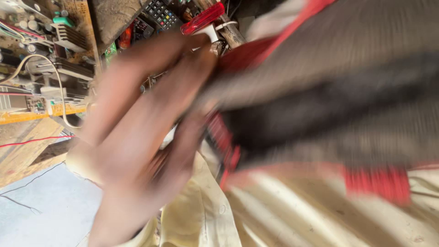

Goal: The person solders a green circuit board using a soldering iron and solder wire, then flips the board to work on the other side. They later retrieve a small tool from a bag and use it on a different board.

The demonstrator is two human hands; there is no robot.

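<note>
Close-up, blurred hand (137, 132) (fingers spread) — circuit boards (50, 41) behind

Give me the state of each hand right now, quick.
Blurred hand: open, fingers spread, nothing visibly held, close over the cream cloth. Which hand it is cannot be told.
Other hand: not in view; only a grey and red sleeve shows.

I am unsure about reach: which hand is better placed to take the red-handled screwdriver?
Probably the left hand: its blurred fingertips end just beside the screwdriver at the top. The right hand is hidden; only a grey sleeve shows there.
</note>
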